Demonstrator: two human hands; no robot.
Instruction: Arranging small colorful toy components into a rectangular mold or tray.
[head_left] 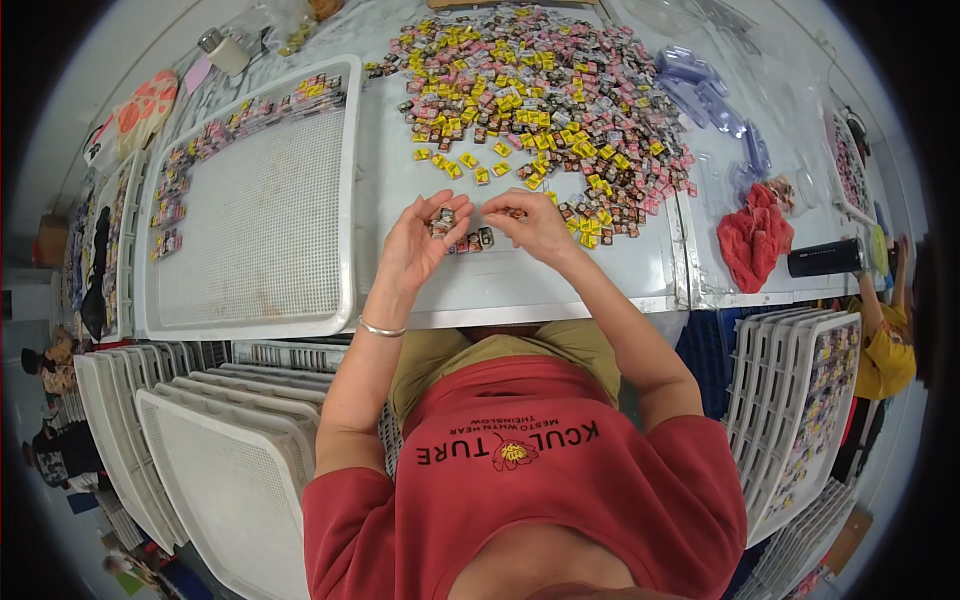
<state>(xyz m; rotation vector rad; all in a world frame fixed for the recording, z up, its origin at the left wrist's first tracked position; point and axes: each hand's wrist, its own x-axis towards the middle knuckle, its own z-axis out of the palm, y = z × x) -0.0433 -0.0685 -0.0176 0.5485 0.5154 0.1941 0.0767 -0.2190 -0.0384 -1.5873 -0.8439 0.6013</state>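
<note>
My left hand point(418, 240) is cupped, palm up, around a few small dark printed pieces point(441, 222). To its right, my right hand point(537, 226) pinches a small dark brownish piece point(515, 214) between thumb and fingertips. Below and between the hands, a short row of similar pieces point(476, 240) lies on the table near its front edge. Beyond them spreads a large heap of small rectangular pieces point(540, 95) in yellow, pink, black and grey. To the left lies a white mesh tray point(260, 220) with rows of pieces along its far and left sides.
A red cloth point(754, 240), a black cylinder point(825, 258) and purple plastic pieces point(705, 90) lie on the right. Stacked white trays point(230, 470) stand below the table at left, and more trays point(785, 400) at right. A person in yellow point(888, 350) is at far right.
</note>
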